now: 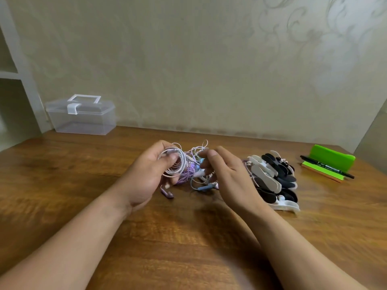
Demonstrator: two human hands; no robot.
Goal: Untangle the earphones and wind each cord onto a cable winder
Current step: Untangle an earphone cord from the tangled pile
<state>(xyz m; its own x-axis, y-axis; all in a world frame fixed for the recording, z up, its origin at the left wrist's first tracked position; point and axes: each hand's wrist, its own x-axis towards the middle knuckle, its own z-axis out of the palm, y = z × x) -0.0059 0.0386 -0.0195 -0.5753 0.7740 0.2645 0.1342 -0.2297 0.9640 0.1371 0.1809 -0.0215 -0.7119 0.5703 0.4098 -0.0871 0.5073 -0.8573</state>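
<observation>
A tangle of earphones (191, 167) with white, purple and blue cords lies at the middle of the wooden table (62, 185). My left hand (146, 176) grips a coiled loop of white cord at the tangle's left side, thumb pressed on it. Over the tangle's right side my right hand (226, 174) has its fingers curled into the cords; what they pinch is hidden. A purple earpiece (167, 193) hangs down below my left hand. A pile of white and black cable winders (274, 178) lies just right of my right hand.
A clear plastic box (81, 116) with a white handle stands at the back left by the wall. At the back right lie green sticky notes (330, 159) and a black marker (326, 166). A white shelf unit (12, 80) stands at the left.
</observation>
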